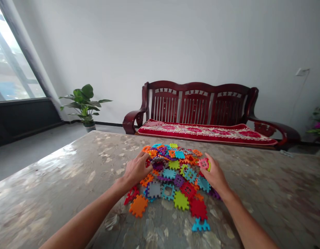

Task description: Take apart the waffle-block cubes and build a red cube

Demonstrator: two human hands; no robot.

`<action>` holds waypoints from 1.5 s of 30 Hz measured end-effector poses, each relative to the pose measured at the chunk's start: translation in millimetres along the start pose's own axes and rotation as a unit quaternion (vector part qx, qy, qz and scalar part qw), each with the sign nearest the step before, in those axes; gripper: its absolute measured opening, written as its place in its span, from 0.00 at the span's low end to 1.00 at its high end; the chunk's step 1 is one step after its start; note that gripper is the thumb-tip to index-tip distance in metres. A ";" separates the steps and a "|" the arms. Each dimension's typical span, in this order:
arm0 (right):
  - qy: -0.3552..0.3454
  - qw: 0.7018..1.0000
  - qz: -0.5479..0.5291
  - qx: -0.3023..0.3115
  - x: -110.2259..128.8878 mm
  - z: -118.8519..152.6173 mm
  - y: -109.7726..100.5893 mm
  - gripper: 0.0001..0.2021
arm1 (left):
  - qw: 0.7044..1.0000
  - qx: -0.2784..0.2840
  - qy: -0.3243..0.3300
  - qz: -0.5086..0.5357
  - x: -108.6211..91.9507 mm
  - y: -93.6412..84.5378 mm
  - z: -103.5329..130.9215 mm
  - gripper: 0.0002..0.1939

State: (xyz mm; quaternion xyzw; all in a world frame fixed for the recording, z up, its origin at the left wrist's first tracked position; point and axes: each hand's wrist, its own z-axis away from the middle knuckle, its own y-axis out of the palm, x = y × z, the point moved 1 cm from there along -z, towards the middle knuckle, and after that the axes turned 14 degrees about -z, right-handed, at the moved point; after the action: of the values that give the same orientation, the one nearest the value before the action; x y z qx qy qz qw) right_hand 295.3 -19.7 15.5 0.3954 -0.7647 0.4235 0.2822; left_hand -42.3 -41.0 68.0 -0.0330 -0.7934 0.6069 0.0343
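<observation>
A heap of colourful interlocking plastic tiles [173, 165] with notched edges lies in front of me on the table. My left hand [138, 168] is at the heap's left side, its fingers curled in against the tiles; what they grip, if anything, is hidden. To the right, my right hand [215, 175] pinches a pink window-patterned tile [203, 163] between thumb and fingers, with a yellow-green edge showing beside it. Nearest me are an orange tile [138, 206], a red tile [198, 208] and a blue toothed piece [200, 225].
The table [79, 173] has a patterned, shiny cover. Beyond its far edge stands a dark red wooden bench [193, 103] with a red floral cushion [206, 133]. A potted plant [84, 103] is on the floor at left, near a window [15, 62].
</observation>
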 end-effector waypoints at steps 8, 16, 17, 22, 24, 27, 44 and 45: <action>-0.059 0.988 0.143 -0.001 24.3 3.4 -6.3 0.24 | 0.999 -0.035 0.012 -0.010 24.6 7.4 2.5 0.20; -0.041 0.960 0.140 0.238 58.9 18.1 9.2 0.44 | 0.985 -0.107 0.129 0.030 4.8 6.6 29.7 0.22; -0.028 0.950 0.140 0.276 63.3 21.8 11.4 0.48 | 0.981 -0.099 0.164 0.042 -0.5 5.7 34.2 0.24; 0.024 0.901 0.147 0.408 85.1 41.8 20.8 0.63 | 0.957 -0.031 0.286 0.036 -27.1 6.0 58.2 0.46; 0.035 0.887 0.162 0.432 90.8 47.6 24.2 0.64 | 0.957 -0.015 0.289 0.021 -34.1 9.5 64.9 0.49; 0.028 0.891 0.183 0.414 94.6 51.6 27.0 0.57 | 0.963 0.002 0.270 -0.009 -40.2 15.4 68.3 0.42; -0.043 0.955 0.147 0.254 77.6 37.2 20.6 0.18 | 0.918 -0.038 0.366 -0.147 -64.4 7.2 59.4 0.24; -0.028 0.959 0.138 0.247 75.9 33.8 17.9 0.18 | 0.916 -0.036 0.373 -0.142 -65.2 5.6 58.3 0.24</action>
State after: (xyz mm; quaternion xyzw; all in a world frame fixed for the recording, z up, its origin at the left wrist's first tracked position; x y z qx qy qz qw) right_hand 236.9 -71.0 49.8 0.3550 -0.6910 0.6227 0.0932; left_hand 17.2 -101.7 46.5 -0.1450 -0.7405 0.5102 0.4127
